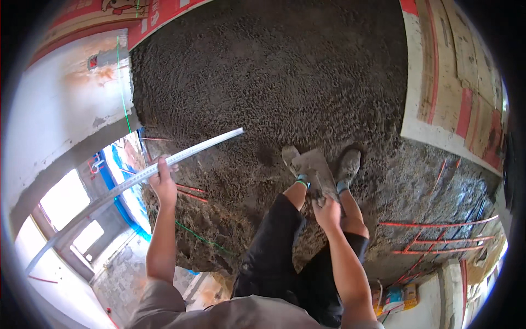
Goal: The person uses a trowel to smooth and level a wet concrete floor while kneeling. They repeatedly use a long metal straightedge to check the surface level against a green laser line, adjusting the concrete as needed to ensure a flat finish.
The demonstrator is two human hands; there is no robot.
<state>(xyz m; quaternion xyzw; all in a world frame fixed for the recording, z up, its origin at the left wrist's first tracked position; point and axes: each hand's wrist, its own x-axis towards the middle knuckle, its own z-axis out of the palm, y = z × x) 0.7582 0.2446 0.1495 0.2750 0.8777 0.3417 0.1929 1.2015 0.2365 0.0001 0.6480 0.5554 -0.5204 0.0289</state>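
Note:
My left hand (164,180) is closed around a long silver metal straightedge (205,146). The bar slants from the lower left up to the middle, and its far end is raised over rough wet mortar (263,82). Between my lower legs, my right hand (327,213) grips the handle of a plastering trowel (314,168). The trowel's flat rectangular blade is coated with grey mortar and points away from me. Most of its handle is hidden by my fingers. My mortar-covered shoes (348,164) stand on the mortar on either side of the blade.
Red pipes (438,223) cross the floor at the right, with shorter ones (192,193) at the left. White walls stand on both sides, the right one partly covered with boards (455,71). A thin green line (121,82) runs down the left wall. Bags (394,298) lie behind me.

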